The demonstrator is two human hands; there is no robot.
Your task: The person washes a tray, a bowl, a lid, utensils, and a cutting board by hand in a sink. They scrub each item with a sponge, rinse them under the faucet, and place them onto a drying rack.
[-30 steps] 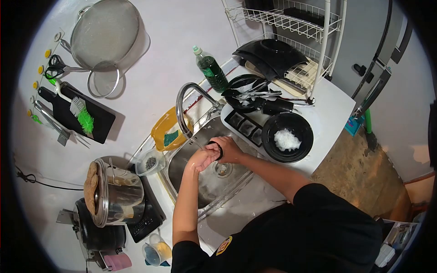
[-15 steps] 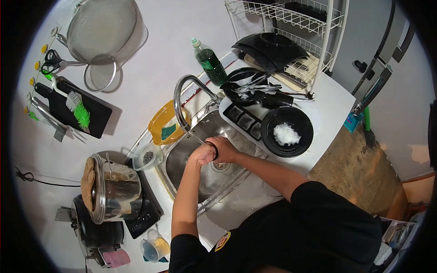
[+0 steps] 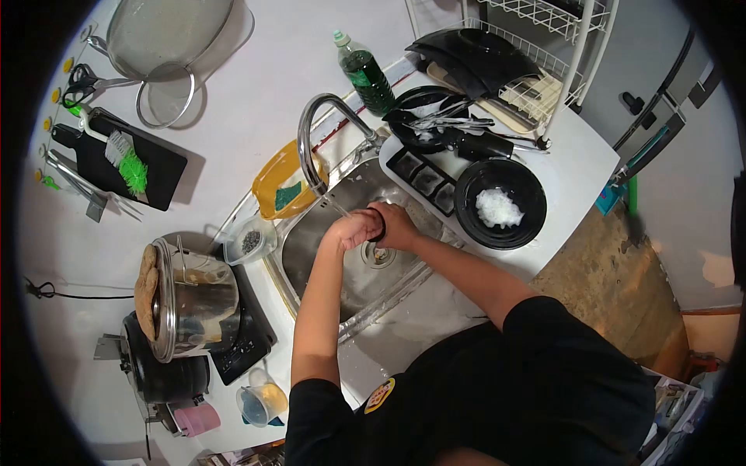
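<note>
Steel sink (image 3: 350, 287) in white counter (image 3: 579, 163); over it, left hand (image 3: 355, 230) and right hand (image 3: 399, 227) together at a dark-edged item (image 3: 379, 224), exact grip impossible to tell; tap (image 3: 305, 147) at eleven o'clock from these, black bowl (image 3: 468, 203) with foam (image 3: 500, 208) at three. Apparently at rinsing; likely calls next for a steady turn under the tap. Item's full form hidden; strainer (image 3: 167, 31) cropped toward ten.

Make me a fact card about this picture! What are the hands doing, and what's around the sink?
Left hand: under the faucet
Right hand: seems to hold a dark round item
Hands' place: over the metal sink
Sponge: green, in the yellow basin
Black bowl: on the counter, with white stuff inside
Bottle: green, standing by the wall
</note>
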